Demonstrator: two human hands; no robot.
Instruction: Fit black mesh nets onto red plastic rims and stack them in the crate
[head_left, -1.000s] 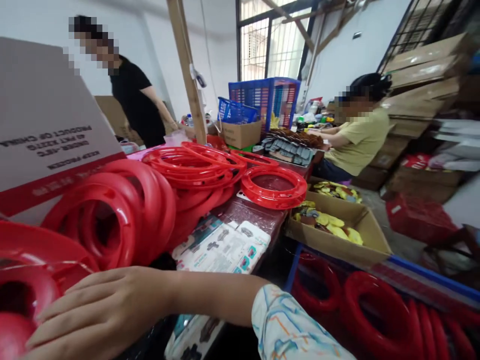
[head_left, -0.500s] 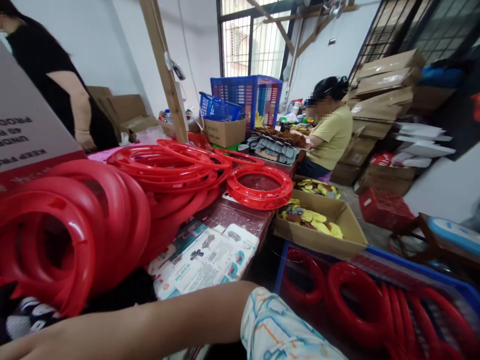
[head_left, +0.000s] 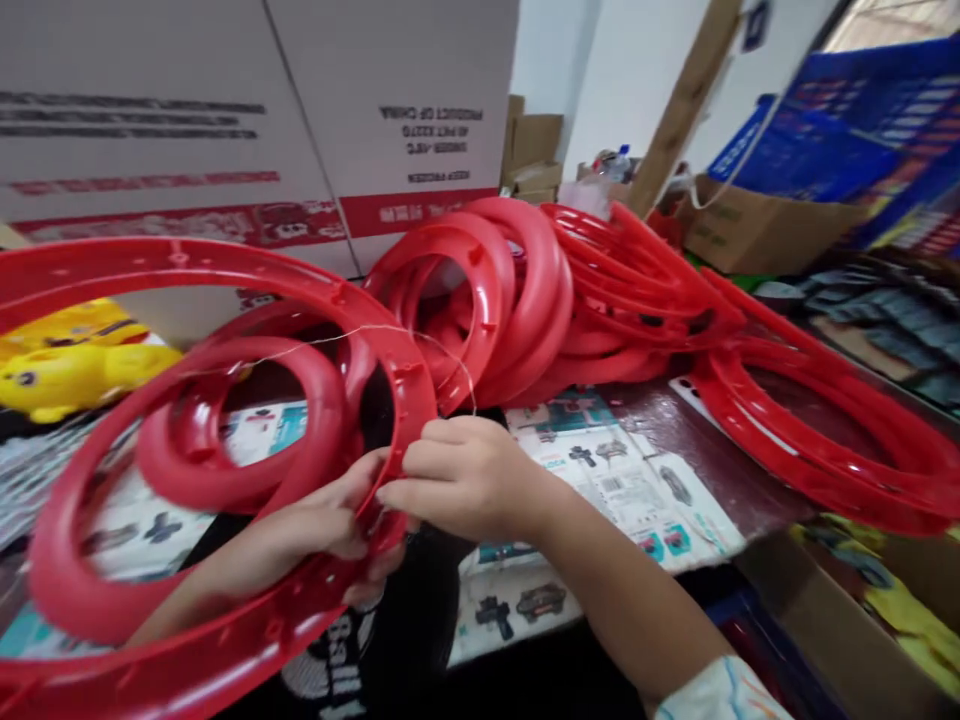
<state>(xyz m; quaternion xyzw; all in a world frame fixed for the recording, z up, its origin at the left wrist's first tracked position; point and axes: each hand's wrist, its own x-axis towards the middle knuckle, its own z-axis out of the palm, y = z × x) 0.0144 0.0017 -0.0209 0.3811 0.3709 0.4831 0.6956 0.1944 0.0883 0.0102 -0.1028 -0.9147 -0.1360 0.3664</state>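
A large red plastic ring [head_left: 409, 380] with an open, ribbed channel stands tilted in front of me. My left hand [head_left: 326, 520] reaches through its middle and is closed round the right side of the rim. Against the outer edge of that same rim, my right hand [head_left: 480, 475] is closed in a pinch; what lies between its fingertips is hidden. A thin pale strand [head_left: 367, 326] arcs across the ring and down to the top of my right fist. Smaller red rings [head_left: 300, 480] lie just behind the held ring, partly covered by it.
More red rings [head_left: 532, 290] are heaped along the table [head_left: 660, 425], up to a ring stack [head_left: 795, 440] on the right. A large white carton [head_left: 420, 60] rises behind. Yellow toys [head_left: 82, 375] lie at left. An open cardboard box [head_left: 810, 600] with yellow pieces stands lower right.
The view has swung left and down to the tabletop. Both hands now show at a large red ring; before, only one forearm and part of a hand were visible.
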